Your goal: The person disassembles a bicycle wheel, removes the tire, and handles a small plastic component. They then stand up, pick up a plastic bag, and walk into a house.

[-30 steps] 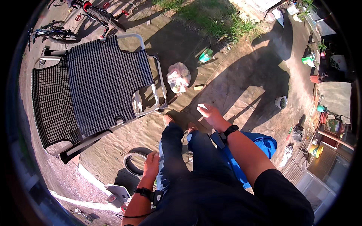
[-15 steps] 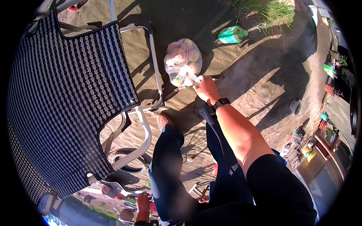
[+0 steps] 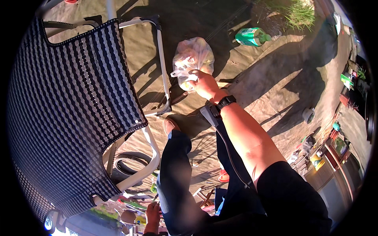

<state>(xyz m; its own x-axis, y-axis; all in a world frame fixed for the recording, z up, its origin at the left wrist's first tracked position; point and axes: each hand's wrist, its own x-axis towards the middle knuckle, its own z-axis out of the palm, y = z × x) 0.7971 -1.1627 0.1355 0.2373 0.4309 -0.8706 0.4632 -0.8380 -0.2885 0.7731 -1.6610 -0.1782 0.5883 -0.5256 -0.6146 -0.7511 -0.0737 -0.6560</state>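
Observation:
A thin see-through plastic bag [image 3: 189, 53], full of pale, pinkish and yellowish lumps, is ahead of me over the ground sheet; I cannot tell whether it touches it. My right hand [image 3: 205, 85], with a black watch on the wrist, is closed round the gathered top of the bag, and a loose end sticks out left of the fingers. Low at the bottom edge, my left hand [image 3: 152, 213] hangs beside my leg with its fingers curled. A thin dark strip shows just above it, but what the fingers hold is not clear.
A folding chair [image 3: 78, 106] with woven black-and-white fabric fills the left side. Beyond the bag lies a green bottle [image 3: 252, 37] near a grass tuft [image 3: 300, 15]. A tyre [image 3: 132, 164] lies under the chair. A white pot [image 3: 308, 115] and assorted clutter line the right.
My right hand has shifted slightly left and up over the bag, and the bag's loose end now points left. The view has turned a little; my left hand remains low.

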